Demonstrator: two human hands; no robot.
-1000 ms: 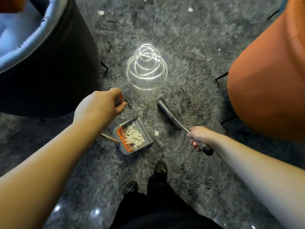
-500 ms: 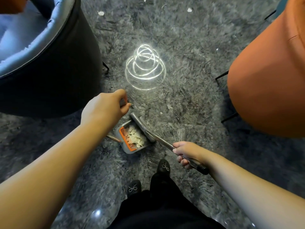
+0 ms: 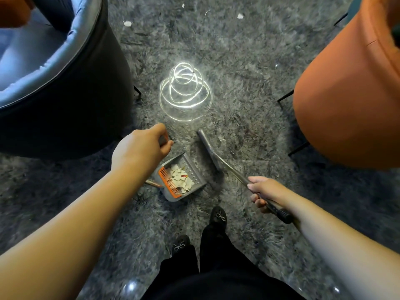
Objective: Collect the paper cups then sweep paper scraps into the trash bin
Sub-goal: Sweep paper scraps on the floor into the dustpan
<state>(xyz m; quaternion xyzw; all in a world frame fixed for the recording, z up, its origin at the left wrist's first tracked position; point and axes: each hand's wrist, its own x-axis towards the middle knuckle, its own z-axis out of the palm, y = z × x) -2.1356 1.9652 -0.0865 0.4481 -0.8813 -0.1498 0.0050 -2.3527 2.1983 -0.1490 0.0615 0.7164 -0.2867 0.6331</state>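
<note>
A grey dustpan (image 3: 195,169) with an orange comb edge sits on the grey shag carpet and holds several paper scraps (image 3: 180,179). My left hand (image 3: 140,150) grips the top of the dustpan's upright handle. My right hand (image 3: 263,192) grips the broom handle; the grey broom head (image 3: 207,146) lies on the carpet just right of the pan. Loose paper scraps lie farther off, one (image 3: 127,23) at upper left and another (image 3: 239,16) at upper right. No paper cups or trash bin show.
A dark round armchair (image 3: 71,100) with a blue seat stands at the left, an orange chair (image 3: 346,105) at the right. A glowing spiral light (image 3: 184,92) stands on the carpet between them. My feet in black shoes (image 3: 218,216) are below the pan.
The broom head swept left into the dustpan, pushing a scrap in, then swung back out to the right. Both hands kept their grips.
</note>
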